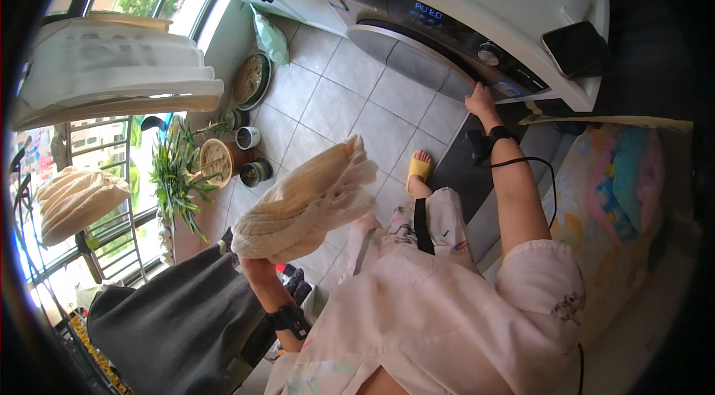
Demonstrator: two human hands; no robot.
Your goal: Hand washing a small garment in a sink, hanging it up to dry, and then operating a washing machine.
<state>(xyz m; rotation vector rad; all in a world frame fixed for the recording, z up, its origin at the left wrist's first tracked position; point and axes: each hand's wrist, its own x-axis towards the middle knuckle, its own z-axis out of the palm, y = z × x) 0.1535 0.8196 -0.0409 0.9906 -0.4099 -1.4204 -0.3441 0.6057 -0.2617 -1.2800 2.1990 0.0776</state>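
Observation:
A bunched cream cloth (pixel 304 205) hangs over my left hand (pixel 257 267), which holds it up in front of my body. The cloth hides most of that hand's fingers. My right hand (pixel 481 99) reaches forward, its fingers curled at the right edge of the washing machine door (pixel 402 51). This round door has a silver rim and dark glass that mirrors the floor tiles. Whether the door stands ajar cannot be made out. Above it, the control panel (pixel 430 12) has a lit display and a round knob (pixel 490 53).
A black phone (pixel 575 49) lies on the white top at the right. Potted plants (pixel 181 171) line the window side. Dark grey fabric (pixel 179 311) and a pale cloth (pixel 117 65) hang at left. Folded textiles (pixel 625 188) lie at right. A cable runs along my right arm.

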